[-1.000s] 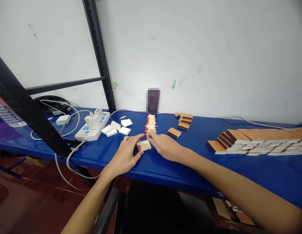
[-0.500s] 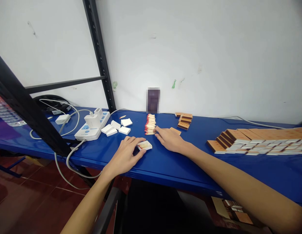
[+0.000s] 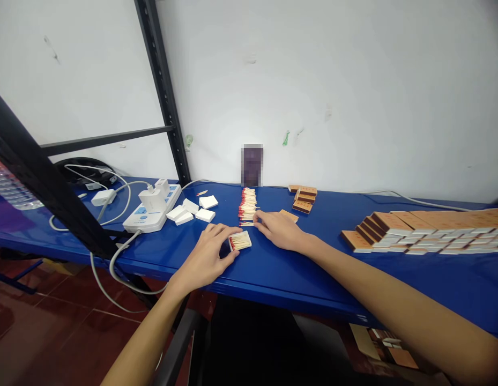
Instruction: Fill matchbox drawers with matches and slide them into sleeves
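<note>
My left hand (image 3: 210, 253) holds a small white matchbox tray (image 3: 249, 245) on the blue table, thumb and fingers curled around its left end. Red-headed matches lie side by side inside it. My right hand (image 3: 279, 229) is at the near right edge of a long pile of matches (image 3: 247, 202), its thumb and forefinger closed at the stick ends of the nearest matches. Just behind this hand lies an orange matchbox sleeve (image 3: 289, 215), partly covered by it.
Several white trays (image 3: 206, 215) lie beside a power strip (image 3: 152, 217) with chargers and cables. More orange matchbox sleeves (image 3: 303, 206) sit at the back. Stacked matchboxes (image 3: 417, 225) fill the right side. A black shelf post (image 3: 164, 91) stands on the left.
The matches in the tray now show plainly, red heads to the left. My right fingertips have shifted slightly toward me, and the nearest matches stand a little apart from the pile.
</note>
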{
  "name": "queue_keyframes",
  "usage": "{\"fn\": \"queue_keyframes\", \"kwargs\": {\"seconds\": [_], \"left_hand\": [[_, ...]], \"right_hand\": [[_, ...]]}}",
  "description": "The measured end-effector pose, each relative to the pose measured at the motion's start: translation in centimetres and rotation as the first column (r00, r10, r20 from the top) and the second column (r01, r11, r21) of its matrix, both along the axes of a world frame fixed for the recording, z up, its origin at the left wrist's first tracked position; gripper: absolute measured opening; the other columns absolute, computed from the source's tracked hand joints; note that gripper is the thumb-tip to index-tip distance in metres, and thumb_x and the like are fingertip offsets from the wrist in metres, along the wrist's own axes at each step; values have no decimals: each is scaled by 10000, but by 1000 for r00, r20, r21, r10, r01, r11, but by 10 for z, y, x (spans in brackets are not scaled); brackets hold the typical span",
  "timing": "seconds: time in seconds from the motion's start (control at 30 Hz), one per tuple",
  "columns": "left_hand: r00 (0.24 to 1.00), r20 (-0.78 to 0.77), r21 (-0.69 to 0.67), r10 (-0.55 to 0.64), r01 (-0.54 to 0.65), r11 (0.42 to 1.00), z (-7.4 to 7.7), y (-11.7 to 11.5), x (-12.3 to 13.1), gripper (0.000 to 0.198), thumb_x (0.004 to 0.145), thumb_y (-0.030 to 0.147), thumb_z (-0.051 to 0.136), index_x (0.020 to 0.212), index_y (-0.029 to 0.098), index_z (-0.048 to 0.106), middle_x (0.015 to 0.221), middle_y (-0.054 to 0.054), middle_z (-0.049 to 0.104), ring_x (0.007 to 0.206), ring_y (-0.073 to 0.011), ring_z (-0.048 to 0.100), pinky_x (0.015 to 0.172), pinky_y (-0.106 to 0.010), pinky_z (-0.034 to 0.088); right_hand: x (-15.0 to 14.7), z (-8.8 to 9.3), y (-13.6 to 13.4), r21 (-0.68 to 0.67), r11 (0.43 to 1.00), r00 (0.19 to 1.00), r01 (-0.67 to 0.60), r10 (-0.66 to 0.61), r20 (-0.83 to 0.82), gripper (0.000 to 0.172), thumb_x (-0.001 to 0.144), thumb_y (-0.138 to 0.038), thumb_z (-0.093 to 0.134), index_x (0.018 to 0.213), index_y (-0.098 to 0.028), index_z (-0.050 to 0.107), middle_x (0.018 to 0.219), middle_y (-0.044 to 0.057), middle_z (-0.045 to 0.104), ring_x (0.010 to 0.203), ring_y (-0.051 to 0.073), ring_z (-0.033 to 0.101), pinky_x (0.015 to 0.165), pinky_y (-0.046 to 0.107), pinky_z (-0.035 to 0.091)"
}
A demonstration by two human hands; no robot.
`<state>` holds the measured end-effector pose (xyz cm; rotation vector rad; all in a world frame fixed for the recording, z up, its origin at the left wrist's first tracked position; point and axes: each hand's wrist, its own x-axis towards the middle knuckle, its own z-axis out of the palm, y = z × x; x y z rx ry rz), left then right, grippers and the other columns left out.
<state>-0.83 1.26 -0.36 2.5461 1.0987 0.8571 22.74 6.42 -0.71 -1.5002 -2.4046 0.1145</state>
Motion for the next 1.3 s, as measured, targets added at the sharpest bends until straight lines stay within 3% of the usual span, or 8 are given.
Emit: {"fn": "queue_keyframes", "kwargs": {"seconds": [0.3,0.5,0.83,1.1,1.3], "left_hand": [[1000,9,0,-28,28,1000,2,-1,0,522,873,102,548,1344,318,493,1202,-33,540,1148,-214,483,1015,-395,422],[999,-23,33,-31,32,999,0,1,0,366,886,151,558,1230,274,589,1178,-44,571,1100,-221,518,977,-419,439],[997,-71,24,-7,8,1000,-1,2,1,280,917,248,546,1184,241,628,1173,-41,601,1085,-212,538,959,-399,437],[995,-101,-11,22,-23,1000,1,1,2,292,934,316,510,1171,212,645,1120,-53,616,1040,-220,551,941,-400,437],[996,-88,-45,17,-21,999,0,1,2,295,931,301,497,1155,203,662,1104,-64,615,1030,-224,554,937,-390,451]], "right_hand": [[0,-2,3,-14,1000,999,-14,14,-30,170,987,-314,412,979,-210,546,853,34,662,748,173,592,621,254,316],[1,-4,7,-17,1000,999,-18,18,-34,155,982,-303,417,958,-213,541,825,29,654,733,174,586,625,258,322],[2,-2,5,-33,999,998,-40,39,-40,163,985,-303,388,972,-205,518,834,40,642,739,178,577,635,264,326],[1,3,-1,-11,992,991,-126,125,-55,166,992,-309,389,985,-211,523,855,30,636,725,154,557,632,248,313],[0,3,-1,-9,993,993,-115,115,-31,169,986,-305,409,933,-209,537,836,26,641,697,146,553,613,244,301]]}}
